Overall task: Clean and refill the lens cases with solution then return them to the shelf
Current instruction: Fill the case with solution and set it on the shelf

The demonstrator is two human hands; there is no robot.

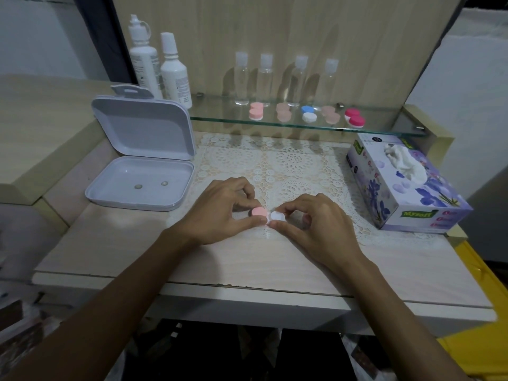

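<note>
Head view. A lens case (266, 213) with one pink cap and one white cap lies on the near edge of a lace mat (288, 166), at the middle of the table (247, 259). The left hand (220, 213) pinches the pink cap between thumb and fingers; the right hand (310, 226) pinches the white cap in the same manner. At far left, an open white box (143, 160) stands beside two white solution bottles (159, 67). On the far glass shelf (384, 127), five more lens cases (306, 115) sit in a row in front of four clear bottles (286, 78). A tissue box (406, 182) lies at right, near the shelf's right end.
</note>
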